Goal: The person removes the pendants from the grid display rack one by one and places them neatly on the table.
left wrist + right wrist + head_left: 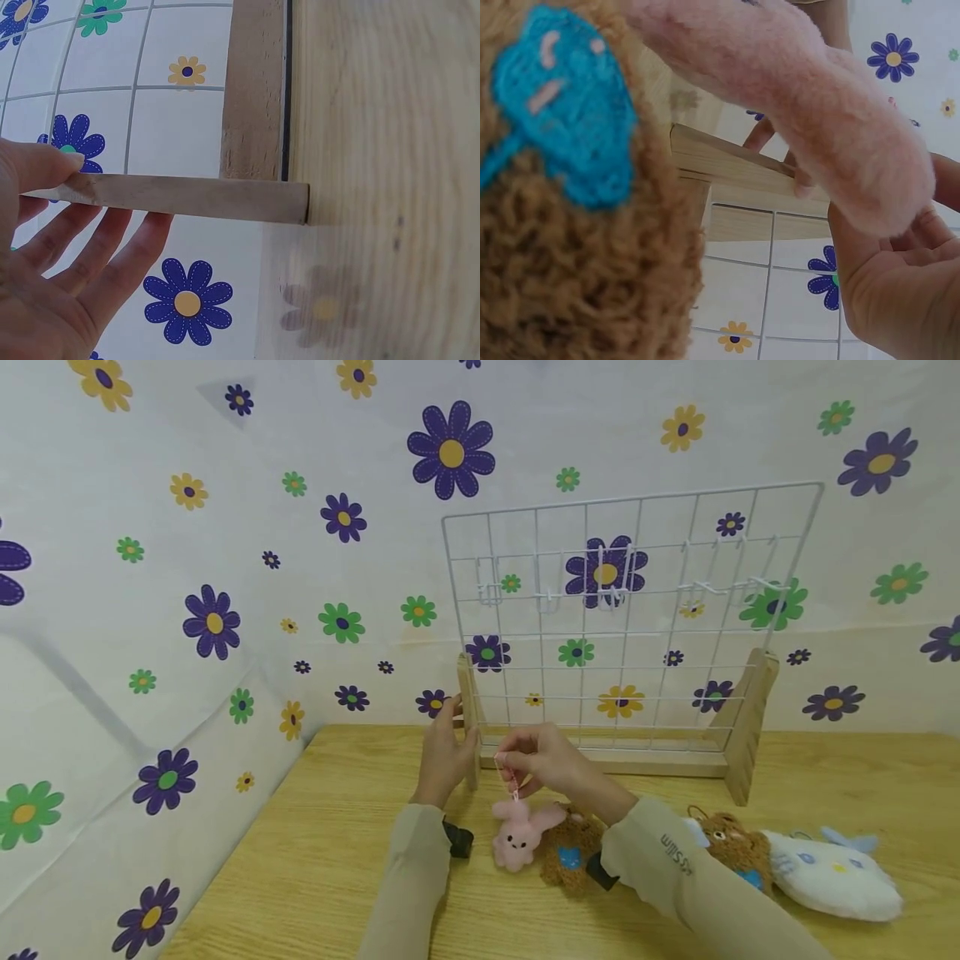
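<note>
A white wire grid rack stands in a wooden base at the back of the table. My left hand grips its left wooden upright, thumb on one face and fingers on the other. In front of the grid, my right hand pinches the thin cord loop of a pink bunny plush charm. The bunny hangs below the fingers, its face toward me. Beside it, under the right wrist, is a brown teddy bear charm with a blue patch, large and close in the right wrist view.
Several white hooks are on the upper part of the grid. Right of the right forearm lie a second brown bear and a white plush with blue details. A flower-printed cloth covers the walls behind and to the left.
</note>
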The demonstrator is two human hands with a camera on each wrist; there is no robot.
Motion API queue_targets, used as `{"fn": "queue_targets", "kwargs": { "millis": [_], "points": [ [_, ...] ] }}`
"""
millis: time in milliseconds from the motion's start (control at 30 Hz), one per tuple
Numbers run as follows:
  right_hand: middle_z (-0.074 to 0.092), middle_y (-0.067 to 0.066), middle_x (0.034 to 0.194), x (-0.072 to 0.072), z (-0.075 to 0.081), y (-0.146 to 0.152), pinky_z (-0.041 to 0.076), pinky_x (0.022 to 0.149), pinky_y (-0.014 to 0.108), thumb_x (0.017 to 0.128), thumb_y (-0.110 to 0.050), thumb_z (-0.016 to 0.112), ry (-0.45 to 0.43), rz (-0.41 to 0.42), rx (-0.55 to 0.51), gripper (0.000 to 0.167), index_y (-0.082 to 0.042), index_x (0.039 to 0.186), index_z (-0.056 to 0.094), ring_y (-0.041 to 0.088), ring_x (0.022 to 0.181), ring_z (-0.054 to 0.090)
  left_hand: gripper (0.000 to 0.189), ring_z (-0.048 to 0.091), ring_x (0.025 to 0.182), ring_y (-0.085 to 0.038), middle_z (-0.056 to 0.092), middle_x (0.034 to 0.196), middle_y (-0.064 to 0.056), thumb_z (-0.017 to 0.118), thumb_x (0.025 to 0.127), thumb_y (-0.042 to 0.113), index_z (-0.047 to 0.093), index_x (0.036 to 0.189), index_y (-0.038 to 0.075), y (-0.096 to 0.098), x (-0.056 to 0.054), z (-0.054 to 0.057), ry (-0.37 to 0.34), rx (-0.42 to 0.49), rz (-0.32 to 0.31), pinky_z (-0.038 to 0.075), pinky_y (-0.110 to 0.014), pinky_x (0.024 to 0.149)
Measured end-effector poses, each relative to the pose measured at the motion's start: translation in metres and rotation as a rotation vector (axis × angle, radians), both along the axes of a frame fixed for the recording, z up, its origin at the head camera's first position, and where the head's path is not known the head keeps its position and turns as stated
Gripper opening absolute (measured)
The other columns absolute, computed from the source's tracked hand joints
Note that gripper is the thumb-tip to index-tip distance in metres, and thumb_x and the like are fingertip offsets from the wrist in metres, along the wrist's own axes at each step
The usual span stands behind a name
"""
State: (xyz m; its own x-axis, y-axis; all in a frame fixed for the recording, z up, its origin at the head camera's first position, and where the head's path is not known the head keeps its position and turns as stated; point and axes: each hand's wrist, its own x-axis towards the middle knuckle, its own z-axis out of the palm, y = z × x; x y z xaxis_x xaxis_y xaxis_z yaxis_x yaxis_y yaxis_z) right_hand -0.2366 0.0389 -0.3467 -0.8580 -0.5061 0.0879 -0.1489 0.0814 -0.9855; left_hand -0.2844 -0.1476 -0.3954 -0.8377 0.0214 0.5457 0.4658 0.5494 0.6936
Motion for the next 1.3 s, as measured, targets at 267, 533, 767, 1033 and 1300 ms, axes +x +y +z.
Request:
{"fn": "queue_targets", "kwargs": {
  "millis": [267,533,767,1033,1300],
  "points": [
    [0.064,0.009,0.072,0.000,-0.007,-0.005,0.062,0.057,0.038,0.100,0.002,0.057,0.079,0.032,0.062,0.012,0.011,0.099,0.065,0.014,0.059,0.062,0.046,0.066,0.105,-0.040,0.062,0.128,-0.027,0.065,0.094,-0.006,0.052,0.138,-0.002,0.002,0.000,0.000,-0.020,-0.007,0.021,0.059,-0.051,0.085],
    [0.064,0.009,0.073,-0.001,-0.011,-0.007,0.062,0.057,0.037,0.100,0.002,0.057,0.098,0.045,0.135,0.013,0.010,0.097,0.066,0.014,0.060,0.062,0.046,0.066,0.103,-0.040,0.063,0.125,-0.027,0.065,0.093,-0.006,0.052,0.137,-0.003,0.002,0.000,-0.001,-0.002,-0.005,0.014,0.059,-0.051,0.085],
    [0.064,0.010,0.074,-0.002,-0.011,-0.004,0.062,0.057,0.036,0.100,0.002,0.057,0.086,0.027,0.174,0.013,0.010,0.097,0.067,0.015,0.061,0.062,0.046,0.066,0.103,-0.041,0.063,0.124,-0.027,0.065,0.093,-0.007,0.053,0.136,-0.003,0.001,-0.001,-0.001,-0.004,0.004,0.003,0.060,-0.051,0.084],
    [0.067,0.017,0.078,-0.004,-0.017,-0.008,0.063,0.063,0.038,0.096,0.007,0.057,0.115,0.034,0.197,0.011,0.011,0.094,0.067,0.015,0.066,0.064,0.046,0.066,0.104,-0.040,0.063,0.125,-0.027,0.065,0.093,-0.006,0.052,0.137,-0.003,0.002,-0.001,-0.001,-0.026,0.009,0.002,0.060,-0.051,0.084],
    [0.069,0.018,0.091,-0.004,-0.012,-0.004,0.062,0.076,0.044,0.097,0.003,0.058,0.120,-0.031,0.218,0.012,0.009,0.101,0.068,0.027,0.080,0.068,0.046,0.066,0.104,-0.040,0.063,0.125,-0.027,0.065,0.094,-0.006,0.052,0.137,-0.003,0.002,0.000,0.000,-0.015,0.006,0.012,0.060,-0.052,0.083]
  ]
}}
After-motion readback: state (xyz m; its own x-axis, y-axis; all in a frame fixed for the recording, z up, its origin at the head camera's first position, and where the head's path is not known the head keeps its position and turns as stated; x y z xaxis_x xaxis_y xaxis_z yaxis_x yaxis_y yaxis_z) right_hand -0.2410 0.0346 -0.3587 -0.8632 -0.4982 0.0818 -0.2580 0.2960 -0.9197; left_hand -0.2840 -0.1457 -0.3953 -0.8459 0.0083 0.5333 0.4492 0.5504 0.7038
